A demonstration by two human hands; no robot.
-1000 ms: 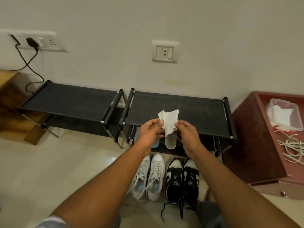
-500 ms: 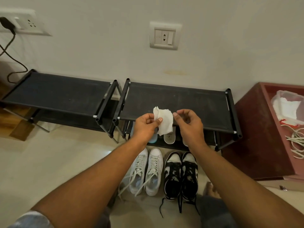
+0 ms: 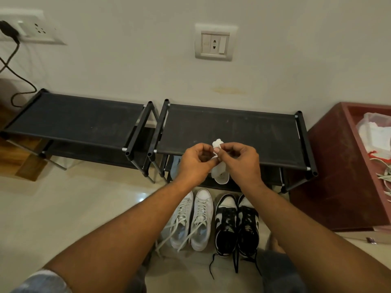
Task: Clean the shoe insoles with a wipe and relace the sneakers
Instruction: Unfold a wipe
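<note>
Wipe point(image 3: 217, 145) now bunched between left hand point(image 3: 193, 160), right hand point(image 3: 241, 160).

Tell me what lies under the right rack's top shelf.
Two pale insoles show below the top shelf: a printed insole and a white insole. The shelf, the left hand and the right hand, both pinching the wipe, hide the rest.

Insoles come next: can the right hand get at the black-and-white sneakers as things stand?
Probably yes, once freed: the right hand pinches the wipe with the left hand, but the sneakers sit uncovered on the floor below.
</note>
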